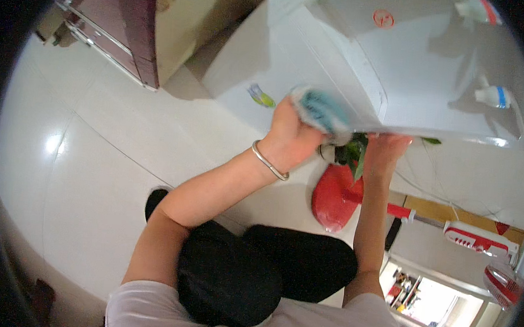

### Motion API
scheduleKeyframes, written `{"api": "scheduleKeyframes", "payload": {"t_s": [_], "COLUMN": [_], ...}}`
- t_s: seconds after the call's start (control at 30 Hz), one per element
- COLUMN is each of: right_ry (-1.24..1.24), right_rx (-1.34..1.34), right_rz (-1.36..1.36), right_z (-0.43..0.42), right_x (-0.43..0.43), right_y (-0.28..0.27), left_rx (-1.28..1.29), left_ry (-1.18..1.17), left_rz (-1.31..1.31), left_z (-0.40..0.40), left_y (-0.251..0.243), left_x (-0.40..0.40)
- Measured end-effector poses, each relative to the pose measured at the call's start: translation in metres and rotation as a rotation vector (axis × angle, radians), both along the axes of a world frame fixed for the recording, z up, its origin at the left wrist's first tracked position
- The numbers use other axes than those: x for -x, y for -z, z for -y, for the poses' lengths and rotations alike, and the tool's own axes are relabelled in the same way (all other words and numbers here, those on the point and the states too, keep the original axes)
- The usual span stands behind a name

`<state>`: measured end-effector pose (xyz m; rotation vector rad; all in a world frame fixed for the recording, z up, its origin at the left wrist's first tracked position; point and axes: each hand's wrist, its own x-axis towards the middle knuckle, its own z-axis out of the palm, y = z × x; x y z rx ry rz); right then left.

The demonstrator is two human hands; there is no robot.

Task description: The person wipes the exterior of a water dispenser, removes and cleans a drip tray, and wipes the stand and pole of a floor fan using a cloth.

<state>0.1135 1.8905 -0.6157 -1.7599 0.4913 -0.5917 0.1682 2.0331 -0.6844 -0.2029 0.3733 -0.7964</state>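
Observation:
My left hand [292,132], with a silver bangle at the wrist, grips a blue and white cloth [320,109]. The cloth lies against the front of a white water dispenser [267,66] and is blurred. My right hand [387,143] is at the dispenser's side edge; its fingertips are hidden behind it, so its grip cannot be told. Two white taps stick out of the dispenser, one with a red band [479,10], one with a blue band [496,96]. Green plant leaves [356,153] show between my hands.
A red fan [337,203] with a red and white stand lies beyond my right forearm. A purple-brown cabinet [139,37] with metal rails stands at the upper left. Thin cables run over the pale tiled floor [93,168]. Shelves show through an opening at the lower right.

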Motion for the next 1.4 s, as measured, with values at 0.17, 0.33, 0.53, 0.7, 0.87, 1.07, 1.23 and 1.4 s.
{"api": "scheduleKeyframes", "payload": {"t_s": [0.17, 0.33, 0.53, 0.7, 0.87, 1.07, 1.23, 1.4], "right_ry": [0.014, -0.039, 0.026, 0.116, 0.218, 0.202, 0.175, 0.159], "right_rx": [0.022, 0.216, 0.152, 0.082, 0.065, -0.001, 0.077, 0.054], "right_rz": [0.01, 0.115, 0.213, 0.211, 0.201, 0.214, 0.22, 0.21], "right_z": [0.003, -0.001, -0.011, -0.018, -0.023, -0.022, -0.008, -0.019], "right_x": [0.005, 0.006, -0.007, -0.012, -0.014, -0.017, -0.008, -0.009], "right_y": [0.011, -0.017, -0.031, -0.03, -0.038, -0.02, -0.021, -0.03], "left_rx": [-0.184, -0.967, -1.443, -1.128, -1.127, -1.594, -1.354, -1.269], "left_ry": [-0.272, -0.523, -1.056, -0.91, -0.644, -0.343, -0.354, -0.467], "left_rz": [-0.144, 0.064, 1.187, 1.361, 1.378, 1.004, 1.06, 1.406], "left_z": [-0.004, -0.017, -0.071, -0.095, -0.083, -0.082, -0.082, -0.077], "left_y": [0.113, 0.083, 0.011, -0.045, 0.001, 0.151, -0.003, -0.157], "left_x": [-0.029, -0.042, -0.092, -0.137, -0.167, -0.182, -0.174, -0.177]}}
